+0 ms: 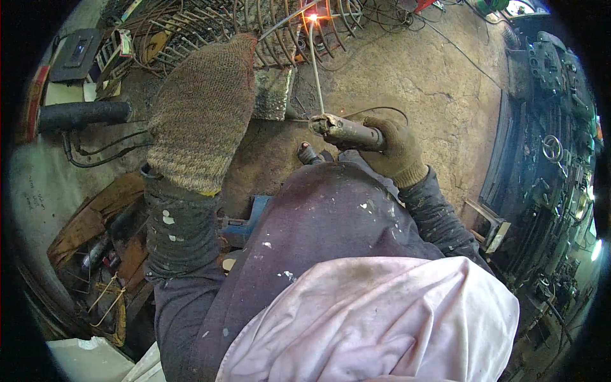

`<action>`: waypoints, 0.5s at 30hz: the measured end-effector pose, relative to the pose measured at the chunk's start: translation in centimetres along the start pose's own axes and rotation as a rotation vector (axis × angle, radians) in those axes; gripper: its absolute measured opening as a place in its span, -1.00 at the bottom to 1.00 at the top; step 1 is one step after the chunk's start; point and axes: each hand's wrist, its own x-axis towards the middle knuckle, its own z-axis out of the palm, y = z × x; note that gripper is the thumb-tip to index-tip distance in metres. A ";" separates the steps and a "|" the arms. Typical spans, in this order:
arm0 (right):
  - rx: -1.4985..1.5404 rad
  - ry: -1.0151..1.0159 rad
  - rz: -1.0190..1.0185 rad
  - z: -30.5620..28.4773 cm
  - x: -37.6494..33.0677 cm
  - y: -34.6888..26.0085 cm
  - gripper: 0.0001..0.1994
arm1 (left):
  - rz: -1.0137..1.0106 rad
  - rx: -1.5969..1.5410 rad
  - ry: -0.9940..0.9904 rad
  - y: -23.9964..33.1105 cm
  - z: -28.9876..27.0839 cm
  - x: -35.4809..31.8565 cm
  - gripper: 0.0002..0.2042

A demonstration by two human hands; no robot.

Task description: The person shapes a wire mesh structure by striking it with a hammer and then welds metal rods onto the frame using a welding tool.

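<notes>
My right hand (398,143), in a knitted glove, is closed around a welding electrode holder (353,132). A pale, straight welding electrode (317,73) rises from the holder's jaws, and a bright glowing spot (312,17) shows at its far tip. That tip meets a piece made of several curved metal bars (248,22) at the top. My left hand (203,108), in a thick brown knitted glove, reaches up beside the bars. From its fingertips a thin metal rod (280,25) runs toward the glowing spot. The glove hides the fingers' exact grip.
A silvery textured block (275,95) lies below the bars. At left are a dark flat panel (76,56), a black cylinder (83,116) and cables. A blue case (245,226) sits beside my leg. Dark metal parts (547,153) line the right side, and cables (439,35) cross the floor.
</notes>
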 end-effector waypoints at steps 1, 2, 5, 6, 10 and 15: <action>-0.063 0.109 -0.126 0.8 0.5 0.3 -0.58 | 0.003 0.012 -0.006 0.1 -0.3 -0.1 -0.74; -0.092 0.106 -0.153 0.8 0.5 0.3 -0.62 | 0.004 0.016 -0.006 0.4 -0.6 0.0 -0.74; -0.075 -0.069 -0.059 0.0 0.1 0.0 -0.73 | -0.007 0.022 -0.060 0.6 -1.3 0.4 -0.74; -0.038 -0.124 -0.009 -0.1 0.0 -0.2 -0.76 | -0.010 0.022 -0.067 0.6 -1.2 0.2 -0.74; 0.246 -0.106 0.118 -0.3 0.6 -0.5 -0.79 | -0.010 0.015 -0.097 0.6 -1.5 0.4 -0.75; 0.267 -0.088 0.286 -1.2 0.2 -1.3 -0.71 | 0.020 -0.032 -0.095 0.8 0.0 1.1 -0.75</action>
